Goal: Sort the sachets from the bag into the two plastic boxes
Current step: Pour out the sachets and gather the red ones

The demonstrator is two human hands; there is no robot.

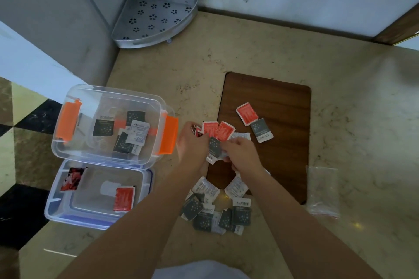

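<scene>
1. Beige marble counter (283, 47) carries everything; dark brown wooden board (281, 102) lies just beyond and right of both hands.
2. Clear plastic box with orange latches (68, 120), left of the hands, holds grey and white sachets; clear blue-rimmed plastic box (99, 219), nearer and left, holds red ones.
3. Empty clear plastic bag (322, 190) lies right of the right forearm.
4. Loose grey and white sachets (213, 210) sit between the forearms; red sachets (218, 130) just beyond the fingers.
5. Left hand (192, 145) grips a small bunch, apparently red; right hand (243, 154) pinches a grey starred sachet (215, 146).
6. Advice: separate colours before dropping; orange latch may snag.
</scene>
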